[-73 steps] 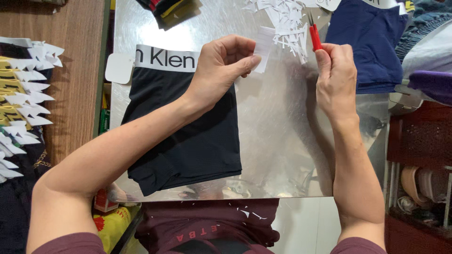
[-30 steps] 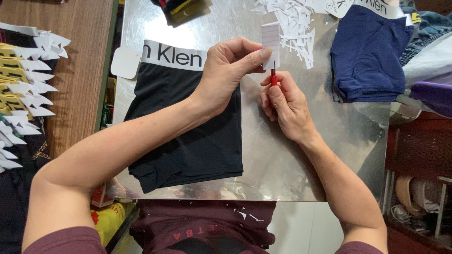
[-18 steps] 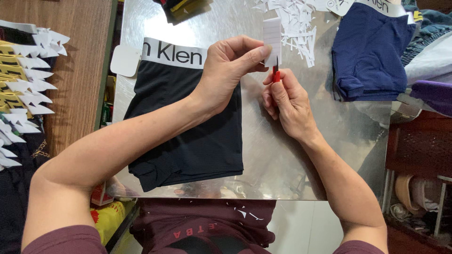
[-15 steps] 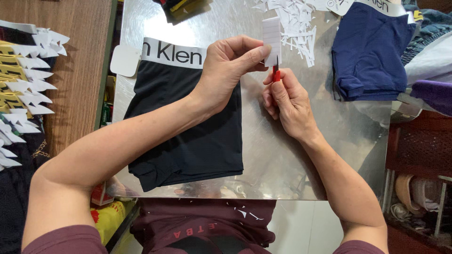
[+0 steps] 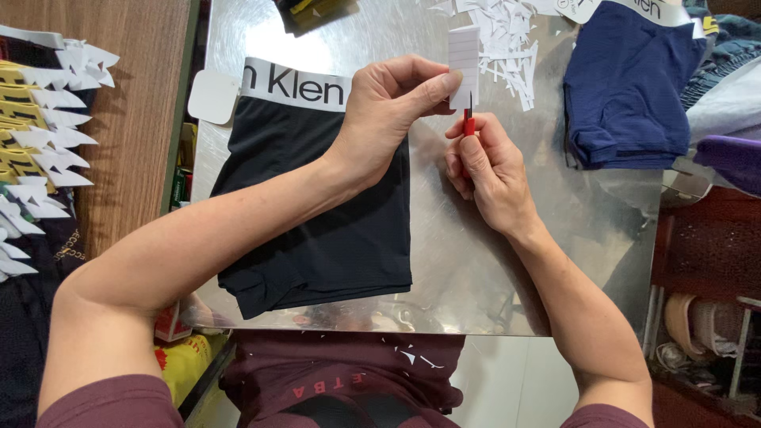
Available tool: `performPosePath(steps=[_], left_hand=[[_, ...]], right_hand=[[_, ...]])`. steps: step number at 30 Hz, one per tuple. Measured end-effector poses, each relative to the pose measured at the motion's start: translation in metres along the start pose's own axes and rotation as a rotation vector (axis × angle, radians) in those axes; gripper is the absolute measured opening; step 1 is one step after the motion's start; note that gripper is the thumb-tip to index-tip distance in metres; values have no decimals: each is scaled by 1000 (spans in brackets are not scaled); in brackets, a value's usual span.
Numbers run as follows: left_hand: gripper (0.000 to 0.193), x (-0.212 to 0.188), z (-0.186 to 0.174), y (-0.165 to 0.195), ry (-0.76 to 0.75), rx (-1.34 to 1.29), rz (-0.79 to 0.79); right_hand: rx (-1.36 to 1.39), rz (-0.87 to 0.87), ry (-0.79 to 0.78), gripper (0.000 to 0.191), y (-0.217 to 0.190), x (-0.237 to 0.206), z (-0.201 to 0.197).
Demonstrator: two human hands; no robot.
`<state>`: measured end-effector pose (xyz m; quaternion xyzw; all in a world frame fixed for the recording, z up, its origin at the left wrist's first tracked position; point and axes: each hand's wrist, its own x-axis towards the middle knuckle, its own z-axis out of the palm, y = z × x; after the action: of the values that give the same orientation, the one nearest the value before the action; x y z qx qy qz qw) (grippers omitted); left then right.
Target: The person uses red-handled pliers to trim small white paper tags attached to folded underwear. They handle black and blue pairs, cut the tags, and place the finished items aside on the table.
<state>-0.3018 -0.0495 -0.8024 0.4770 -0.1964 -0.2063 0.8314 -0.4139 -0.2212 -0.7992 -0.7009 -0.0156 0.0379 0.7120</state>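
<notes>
- Left hand (image 5: 388, 111) pinches a small white paper tag (image 5: 464, 63) between thumb and fingers, holding it up over the steel table (image 5: 507, 261).
- Right hand (image 5: 483, 170) is closed around a red-handled cutter (image 5: 469, 123), blade tip pointing up and touching the tag's bottom edge.
- Step in hand, as a judgement: cutting or trimming the tag at its lower edge, cut looks barely begun.
- Next move would call for a steady pinch on the tag and a short controlled push of the blade, kept away from the left thumb.
- Black underwear (image 5: 317, 206) with a white waistband lies flat on the table, under the left forearm, not touched by either hand.
- Pile of white paper scraps (image 5: 507, 32) sits just behind the tag.
- Navy underwear (image 5: 626, 87) lies at the right, well apart from both hands.
- Stack of white and yellow tags (image 5: 40, 119) on the wooden surface at the left.
</notes>
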Motion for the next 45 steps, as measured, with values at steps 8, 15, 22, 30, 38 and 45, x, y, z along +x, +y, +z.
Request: performPosePath(steps=[8, 15, 22, 30, 38, 45], left_hand=[[17, 0, 3, -5, -10, 3, 19], [16, -1, -1, -2, -12, 13, 22], [16, -3, -4, 1, -11, 2, 21], [16, -5, -8, 5, -23, 6, 27], [14, -8, -12, 8, -25, 20, 24], [15, -13, -13, 9, -41, 46, 15]], right_hand=[[-49, -8, 12, 26, -3, -3, -1], [-58, 10, 33, 25, -3, -1, 3], [-68, 19, 42, 25, -4, 1, 7], [-71, 11, 41, 26, -6, 2, 12], [-60, 9, 27, 27, -7, 3, 16], [-20, -5, 28, 27, -7, 3, 21]])
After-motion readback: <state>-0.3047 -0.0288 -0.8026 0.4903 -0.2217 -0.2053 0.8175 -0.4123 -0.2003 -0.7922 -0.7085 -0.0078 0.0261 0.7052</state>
